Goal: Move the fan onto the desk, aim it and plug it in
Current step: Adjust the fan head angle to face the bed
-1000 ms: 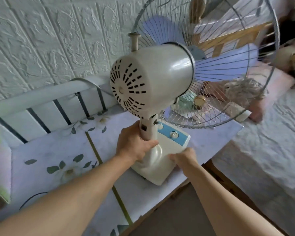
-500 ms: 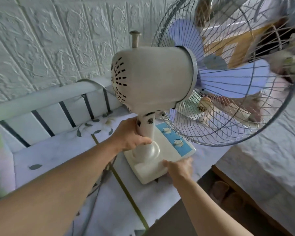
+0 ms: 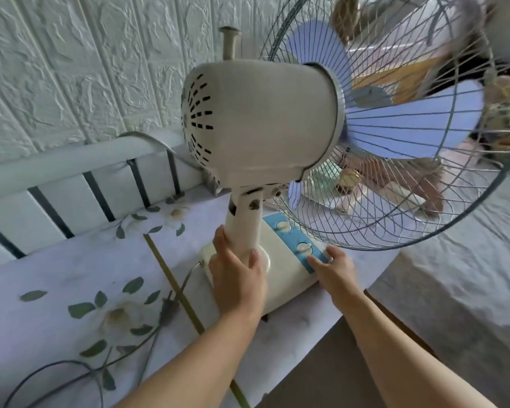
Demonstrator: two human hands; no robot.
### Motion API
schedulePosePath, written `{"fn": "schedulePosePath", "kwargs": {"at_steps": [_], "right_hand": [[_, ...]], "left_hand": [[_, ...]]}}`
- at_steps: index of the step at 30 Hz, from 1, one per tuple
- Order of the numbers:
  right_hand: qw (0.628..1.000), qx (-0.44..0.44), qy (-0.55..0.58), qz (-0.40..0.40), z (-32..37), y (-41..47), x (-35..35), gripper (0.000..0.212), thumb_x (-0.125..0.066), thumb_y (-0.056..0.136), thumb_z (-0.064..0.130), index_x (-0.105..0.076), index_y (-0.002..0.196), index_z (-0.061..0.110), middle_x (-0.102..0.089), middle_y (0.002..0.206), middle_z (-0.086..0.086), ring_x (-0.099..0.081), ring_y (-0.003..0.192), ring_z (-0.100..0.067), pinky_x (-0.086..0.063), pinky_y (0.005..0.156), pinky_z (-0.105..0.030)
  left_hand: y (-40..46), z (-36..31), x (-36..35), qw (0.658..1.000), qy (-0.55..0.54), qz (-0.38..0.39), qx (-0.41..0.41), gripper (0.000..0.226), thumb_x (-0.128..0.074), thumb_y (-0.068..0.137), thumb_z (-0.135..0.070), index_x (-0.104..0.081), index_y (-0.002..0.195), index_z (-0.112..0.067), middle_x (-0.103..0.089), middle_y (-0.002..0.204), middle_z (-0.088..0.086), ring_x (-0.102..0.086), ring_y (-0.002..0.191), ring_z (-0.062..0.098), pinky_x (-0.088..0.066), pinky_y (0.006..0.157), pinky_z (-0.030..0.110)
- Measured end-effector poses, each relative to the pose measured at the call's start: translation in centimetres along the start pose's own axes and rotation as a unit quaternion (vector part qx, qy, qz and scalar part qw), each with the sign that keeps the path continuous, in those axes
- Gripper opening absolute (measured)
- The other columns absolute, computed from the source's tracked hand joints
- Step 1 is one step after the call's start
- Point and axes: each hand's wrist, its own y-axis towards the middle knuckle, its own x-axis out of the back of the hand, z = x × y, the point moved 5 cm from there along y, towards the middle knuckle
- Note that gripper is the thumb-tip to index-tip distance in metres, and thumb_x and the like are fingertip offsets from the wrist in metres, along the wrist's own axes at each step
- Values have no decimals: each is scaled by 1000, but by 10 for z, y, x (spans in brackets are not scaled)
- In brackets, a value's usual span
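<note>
Standing on desk: one cream plastic table fan with wire cage and lilac blades is resting on its base near the front right corner of the white floral-printed desk top; the placing step is looking done.
Step in hand: judging by the grips, the person is squaring or aiming the fan; the cage is facing away to the right, toward the grey-sheeted bed.
Left hand: it is wrapping the lower part of the fan's cream neck, thumb on one side, fingers on the other, grasping it.
Right hand: it is gripping the front right edge of the base, fingers lying over the end of the blue control strip.
Power cord: one grey cable is leaving the rear of the base and trailing loose over the desk; its dark plug is lying unplugged on the top.
Next move calls for: settling the head's direction, then freeing one hand to pick up the plug and take it to a socket; no socket is showing here, so finding one is coming first.
Count, fans: one.
Count, blades showing: three.
Count, knobs on strip: two visible.
Count, plugs: one.
Count, hands: two, both on the fan.
Backdrop: a white embossed brick-pattern wall and a white slatted rail are standing behind the desk.
</note>
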Motion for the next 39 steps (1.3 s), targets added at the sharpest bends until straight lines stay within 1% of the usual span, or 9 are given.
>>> {"fn": "schedulePosePath", "kwargs": {"at_steps": [5, 9, 11, 16, 21, 27, 31, 35, 39], "right_hand": [[999, -12, -18, -46, -8, -13, -1, 45, -71, 76, 31, -62, 112, 6, -62, 112, -14, -57, 105, -29, -48, 93, -44], [996, -43, -8, -80, -17, -32, -5, 48, -70, 77, 37, -63, 105, -1, -61, 111, -19, -55, 104, -32, -46, 91, -39], [994, -47, -18, -95, -20, -42, -10, 55, -67, 79, 39, -59, 112, -3, -57, 117, -21, -51, 113, -35, -40, 96, -38], [989, -59, 2, -139, -23, -57, -17, 58, -68, 79, 38, -54, 115, -5, -53, 119, -23, -47, 115, -37, -36, 99, -39], [986, -61, -7, -157, -25, -56, -20, 53, -68, 80, 39, -55, 109, -4, -53, 114, -23, -47, 111, -36, -35, 99, -41], [983, -65, 13, -171, -22, -54, -24, 48, -67, 79, 37, -54, 104, -1, -50, 112, -21, -42, 113, -34, -33, 100, -40], [983, -84, 13, -161, -20, -53, -26, 37, -68, 80, 34, -46, 87, 5, -47, 115, -22, -42, 114, -36, -35, 96, -38], [982, -88, -4, -165, -16, -53, -26, 46, -68, 80, 34, -54, 103, -4, -46, 117, -23, -44, 114, -38, -37, 96, -40], [985, -78, -5, -156, -8, -49, -24, 47, -68, 81, 34, -52, 107, -1, -47, 119, -22, -43, 116, -37, -35, 101, -42]], "left_hand": [[17, 0, 2, 999, 31, 22, -24, 62, -53, 91, -32, -21, 144, -27, -52, 135, 10, -56, 114, 33, -49, 90, 43], [34, 1, 6, 993, 22, 102, -50, 66, -53, 92, -31, -17, 147, -28, -49, 141, 7, -51, 122, 32, -43, 98, 44], [41, 0, 8, 988, 7, 140, -65, 67, -54, 91, -29, -18, 147, -28, -49, 141, 6, -51, 123, 30, -42, 100, 45], [58, 1, 7, 978, -9, 193, -77, 64, -54, 92, -27, -20, 145, -30, -53, 136, 5, -53, 117, 26, -41, 92, 37], [67, -3, 3, 966, -4, 233, -107, 61, -55, 91, -27, -23, 143, -28, -53, 133, 3, -52, 118, 26, -40, 103, 45], [78, -6, -2, 960, -9, 259, -102, 57, -55, 91, -25, -26, 140, -28, -56, 130, 6, -55, 116, 27, -42, 104, 50], [79, -6, -2, 960, -16, 262, -99, 57, -54, 92, -24, -25, 141, -29, -56, 132, 6, -54, 118, 27, -41, 104, 50], [80, -4, -1, 962, -10, 255, -99, 57, -53, 92, -26, -24, 141, -30, -57, 132, 5, -54, 118, 26, -41, 104, 48], [82, -3, -1, 964, 0, 245, -102, 57, -52, 92, -29, -23, 141, -31, -56, 132, 5, -54, 118, 26, -42, 102, 44]]}}
